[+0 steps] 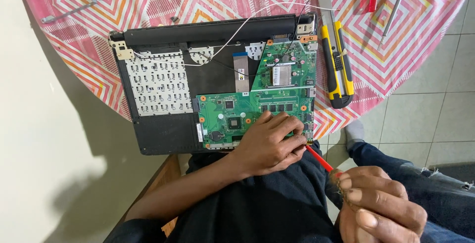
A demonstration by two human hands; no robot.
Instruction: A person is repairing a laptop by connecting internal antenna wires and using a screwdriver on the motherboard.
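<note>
Nearest, the right hand [381, 206] is closed around a red-shafted screwdriver [319, 158], its tip at the green circuit board [247, 112] corner. Just beyond, the left hand [269, 141] rests flat on that board, fingers curled, grasping nothing visible. Farther right lies a yellow utility knife [336, 60]

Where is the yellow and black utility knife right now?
The yellow and black utility knife lies on the pink patterned tablecloth, just right of the opened black laptop.
</note>
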